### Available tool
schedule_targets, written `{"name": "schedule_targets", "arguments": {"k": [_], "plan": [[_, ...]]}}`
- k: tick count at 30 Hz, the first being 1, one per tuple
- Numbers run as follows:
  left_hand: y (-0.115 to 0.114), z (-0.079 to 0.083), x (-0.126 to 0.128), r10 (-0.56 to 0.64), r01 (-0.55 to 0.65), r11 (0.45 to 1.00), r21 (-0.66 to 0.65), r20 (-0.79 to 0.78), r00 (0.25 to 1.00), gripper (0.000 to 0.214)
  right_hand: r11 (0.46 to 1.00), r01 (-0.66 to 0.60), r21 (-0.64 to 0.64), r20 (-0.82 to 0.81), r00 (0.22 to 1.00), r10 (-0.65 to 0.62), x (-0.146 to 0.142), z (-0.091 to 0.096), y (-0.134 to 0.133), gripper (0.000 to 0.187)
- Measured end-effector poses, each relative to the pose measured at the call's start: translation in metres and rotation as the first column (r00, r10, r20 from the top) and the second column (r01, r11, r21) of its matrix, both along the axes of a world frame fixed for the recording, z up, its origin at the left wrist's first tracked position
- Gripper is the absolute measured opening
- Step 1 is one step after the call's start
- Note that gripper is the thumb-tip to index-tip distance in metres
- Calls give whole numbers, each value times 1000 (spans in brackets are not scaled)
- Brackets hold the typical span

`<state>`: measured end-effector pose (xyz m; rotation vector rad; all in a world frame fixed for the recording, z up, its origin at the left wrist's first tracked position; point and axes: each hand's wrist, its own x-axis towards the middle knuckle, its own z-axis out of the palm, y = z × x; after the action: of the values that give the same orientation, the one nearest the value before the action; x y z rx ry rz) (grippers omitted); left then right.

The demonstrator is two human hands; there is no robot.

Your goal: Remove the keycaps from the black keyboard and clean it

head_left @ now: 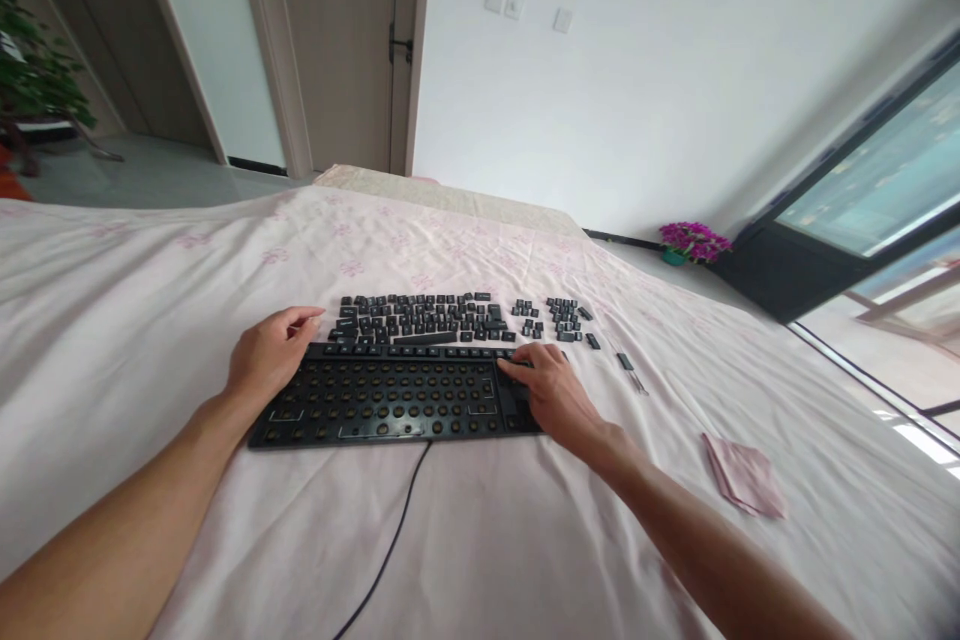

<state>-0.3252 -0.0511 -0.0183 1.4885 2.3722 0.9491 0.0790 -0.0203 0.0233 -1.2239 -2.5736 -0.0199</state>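
Note:
A black keyboard (390, 400) lies on the bed, its main key area stripped to bare switch posts, with a row of keys (409, 351) still along its top edge. My right hand (553, 385) is closed at the keyboard's upper right, thumb on its face and fingers bent at the top edge; part of the number pad is hidden beneath. At the upper left corner rests my left hand (268, 352), fingers loosely bent and apart from the thumb, nothing seen between them. Loose black keycaps (420, 315) lie in rows just beyond the keyboard, with smaller groups (564, 318) to the right.
A keycap (625, 361) and a thin wire tool (640, 383) lie farther right. A folded pink cloth (744, 476) is near the right forearm. The cable (397, 530) runs toward me over the wrinkled bedsheet (480, 550). Beyond the bed stand a door and pink flowers (694, 242).

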Motion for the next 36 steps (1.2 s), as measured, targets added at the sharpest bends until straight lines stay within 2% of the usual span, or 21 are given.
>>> {"name": "schedule_targets", "arguments": {"k": [3,5,9,16,26,36], "plan": [[1,-3,-2,-5,5,1000,-1,0,1000,39,994,105,43,-289,953,-88,20,6,32,50],[2,-5,-4,-13,13,1000,-5,-4,1000,39,973,223,57,-335,923,-191,33,9,55,43],[4,-8,-7,-5,5,999,-38,-13,1000,40,950,312,-27,-186,932,-311,43,13,95,33],[5,-8,-7,-26,26,1000,-14,-1,1000,40,898,435,-60,51,900,-433,23,14,134,27],[6,-10,-9,-35,35,999,-9,-11,999,41,909,415,-29,235,887,-397,0,16,164,24],[6,-9,-9,-31,32,999,-29,18,999,39,922,385,-47,286,889,-357,-10,14,185,16]]}}
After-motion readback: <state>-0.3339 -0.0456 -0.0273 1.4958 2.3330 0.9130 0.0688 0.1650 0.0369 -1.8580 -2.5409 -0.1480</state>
